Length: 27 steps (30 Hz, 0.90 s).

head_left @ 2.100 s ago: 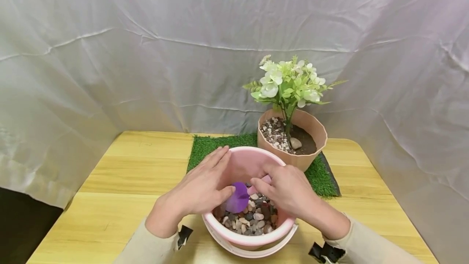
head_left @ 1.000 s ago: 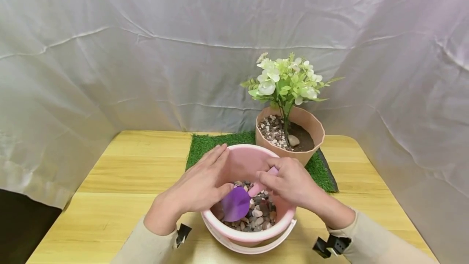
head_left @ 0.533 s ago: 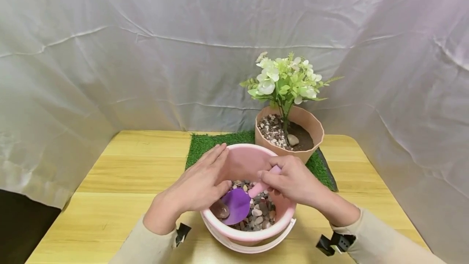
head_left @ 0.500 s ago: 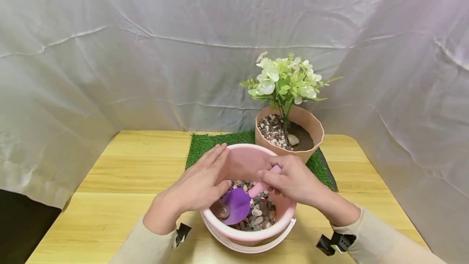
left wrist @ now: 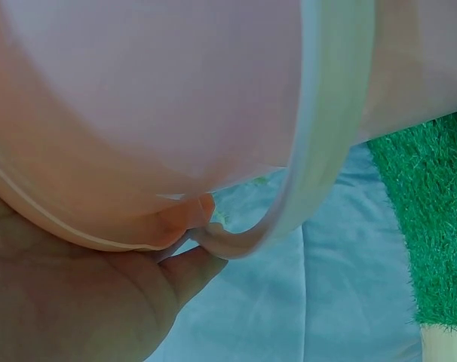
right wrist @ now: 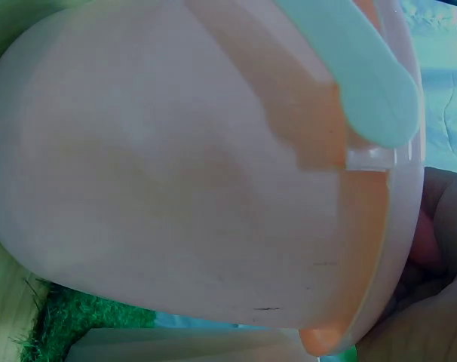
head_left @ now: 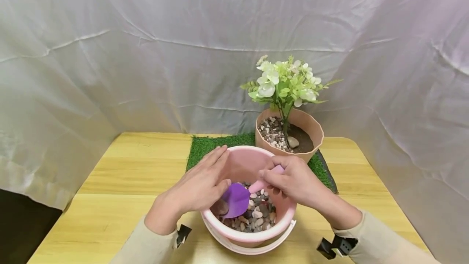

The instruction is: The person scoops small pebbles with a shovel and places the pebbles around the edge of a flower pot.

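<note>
wooden table [head_left: 121, 182], purple scoop [head_left: 255, 188] aslant, blade [head_left: 236, 201] toward near left

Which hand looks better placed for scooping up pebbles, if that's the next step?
Probably the right hand: it grips the purple-bladed scoop, which reaches inside the bucket among pebbles. The left hand holds the bucket's rim.

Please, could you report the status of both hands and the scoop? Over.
Left hand holding rim of bucket. Right hand gripping purple scoop. Scoop inside bucket, over pebbles. Large stone at scoop's edge, perhaps obstructing.
</note>
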Each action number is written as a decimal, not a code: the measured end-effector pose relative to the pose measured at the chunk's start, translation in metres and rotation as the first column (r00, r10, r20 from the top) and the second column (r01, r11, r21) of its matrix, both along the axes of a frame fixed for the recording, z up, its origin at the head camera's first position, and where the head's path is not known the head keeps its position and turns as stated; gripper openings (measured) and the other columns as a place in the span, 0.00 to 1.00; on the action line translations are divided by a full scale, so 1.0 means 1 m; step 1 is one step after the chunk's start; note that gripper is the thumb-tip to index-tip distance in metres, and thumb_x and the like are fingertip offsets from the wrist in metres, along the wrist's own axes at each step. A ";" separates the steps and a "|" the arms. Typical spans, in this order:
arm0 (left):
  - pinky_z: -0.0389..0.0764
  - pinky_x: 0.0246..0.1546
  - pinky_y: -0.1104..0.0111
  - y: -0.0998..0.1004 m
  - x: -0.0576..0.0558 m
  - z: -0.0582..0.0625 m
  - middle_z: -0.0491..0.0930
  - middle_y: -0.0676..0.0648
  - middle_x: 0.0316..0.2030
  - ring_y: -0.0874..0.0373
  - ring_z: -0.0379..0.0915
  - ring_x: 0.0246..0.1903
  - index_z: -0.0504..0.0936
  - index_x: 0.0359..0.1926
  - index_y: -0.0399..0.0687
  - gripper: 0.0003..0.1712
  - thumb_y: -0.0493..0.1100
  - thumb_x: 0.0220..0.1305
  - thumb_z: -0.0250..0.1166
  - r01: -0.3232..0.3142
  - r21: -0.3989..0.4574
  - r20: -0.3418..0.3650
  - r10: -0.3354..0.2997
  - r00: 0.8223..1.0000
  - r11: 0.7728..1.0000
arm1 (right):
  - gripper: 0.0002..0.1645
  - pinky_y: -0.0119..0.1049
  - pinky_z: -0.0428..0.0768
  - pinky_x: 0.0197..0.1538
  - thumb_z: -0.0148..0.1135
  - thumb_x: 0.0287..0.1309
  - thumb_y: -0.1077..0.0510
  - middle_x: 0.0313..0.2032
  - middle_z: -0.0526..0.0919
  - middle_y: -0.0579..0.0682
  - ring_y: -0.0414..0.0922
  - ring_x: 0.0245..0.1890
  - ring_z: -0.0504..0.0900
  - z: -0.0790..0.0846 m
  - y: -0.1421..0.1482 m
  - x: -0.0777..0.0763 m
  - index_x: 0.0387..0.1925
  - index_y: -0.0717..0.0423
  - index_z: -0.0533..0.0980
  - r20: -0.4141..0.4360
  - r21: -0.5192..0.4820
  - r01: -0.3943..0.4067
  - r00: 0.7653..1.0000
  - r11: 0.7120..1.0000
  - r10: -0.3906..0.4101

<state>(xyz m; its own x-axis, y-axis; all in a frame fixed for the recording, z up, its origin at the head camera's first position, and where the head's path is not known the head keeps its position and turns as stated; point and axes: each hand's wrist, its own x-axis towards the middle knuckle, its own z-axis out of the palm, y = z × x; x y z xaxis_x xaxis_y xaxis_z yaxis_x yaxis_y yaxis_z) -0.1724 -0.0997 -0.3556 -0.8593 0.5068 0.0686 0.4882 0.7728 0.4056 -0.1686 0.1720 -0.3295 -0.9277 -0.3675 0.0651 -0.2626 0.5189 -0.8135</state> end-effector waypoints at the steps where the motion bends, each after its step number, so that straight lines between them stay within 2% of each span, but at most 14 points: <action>1: 0.45 0.84 0.50 0.000 0.000 0.000 0.42 0.43 0.85 0.46 0.37 0.84 0.51 0.84 0.40 0.46 0.55 0.78 0.58 0.001 0.002 0.000 -0.001 1.000 1.000 | 0.10 0.37 0.82 0.18 0.70 0.68 0.53 0.17 0.83 0.48 0.42 0.15 0.78 0.000 0.000 0.000 0.32 0.54 0.86 0.003 -0.006 0.012 1.000 1.000 -0.012; 5: 0.46 0.84 0.50 0.000 0.000 -0.001 0.43 0.43 0.85 0.46 0.38 0.84 0.51 0.84 0.40 0.45 0.55 0.78 0.58 -0.001 0.003 -0.005 0.001 1.000 1.000 | 0.10 0.36 0.81 0.17 0.70 0.67 0.54 0.16 0.83 0.50 0.43 0.14 0.78 0.001 -0.001 0.000 0.33 0.57 0.85 0.024 -0.026 0.034 0.999 0.999 -0.033; 13: 0.45 0.84 0.50 0.000 0.001 -0.001 0.43 0.42 0.85 0.45 0.39 0.84 0.52 0.83 0.39 0.44 0.53 0.78 0.58 0.000 0.014 -0.008 0.000 1.000 1.000 | 0.14 0.35 0.79 0.15 0.70 0.67 0.52 0.16 0.83 0.52 0.41 0.13 0.77 0.002 0.006 -0.006 0.32 0.59 0.84 0.088 -0.052 0.001 0.996 0.999 0.004; 17: 0.46 0.84 0.50 -0.001 0.001 -0.001 0.44 0.41 0.84 0.45 0.39 0.84 0.52 0.83 0.38 0.43 0.53 0.79 0.56 0.007 0.012 -0.015 -0.006 1.000 1.000 | 0.15 0.33 0.78 0.15 0.69 0.69 0.52 0.17 0.84 0.54 0.39 0.13 0.77 0.003 0.012 -0.009 0.32 0.61 0.84 0.146 -0.103 -0.024 0.989 0.994 0.039; 22: 0.47 0.84 0.51 0.000 0.001 -0.001 0.45 0.41 0.85 0.45 0.40 0.84 0.52 0.83 0.39 0.42 0.52 0.80 0.55 0.012 0.005 -0.015 -0.012 1.000 1.000 | 0.16 0.38 0.82 0.14 0.68 0.70 0.56 0.20 0.85 0.60 0.38 0.13 0.79 0.002 0.023 -0.008 0.32 0.66 0.81 0.210 -0.195 -0.027 0.975 0.981 0.069; 27: 0.47 0.84 0.51 0.000 0.000 -0.002 0.45 0.41 0.85 0.45 0.40 0.84 0.52 0.83 0.38 0.42 0.52 0.80 0.55 0.016 0.004 -0.025 -0.016 1.000 1.000 | 0.16 0.33 0.80 0.15 0.67 0.69 0.59 0.20 0.86 0.57 0.37 0.14 0.79 -0.001 0.033 -0.005 0.31 0.69 0.79 0.227 -0.250 -0.009 0.972 0.968 0.067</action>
<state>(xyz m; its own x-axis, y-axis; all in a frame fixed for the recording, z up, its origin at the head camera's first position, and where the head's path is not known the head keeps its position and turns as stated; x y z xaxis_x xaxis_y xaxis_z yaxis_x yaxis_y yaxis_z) -0.1720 -0.0997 -0.3573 -0.8492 0.5200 0.0918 0.5102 0.7634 0.3961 -0.1736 0.2053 -0.3308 -0.9136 -0.4026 -0.0574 -0.0670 0.2883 -0.9552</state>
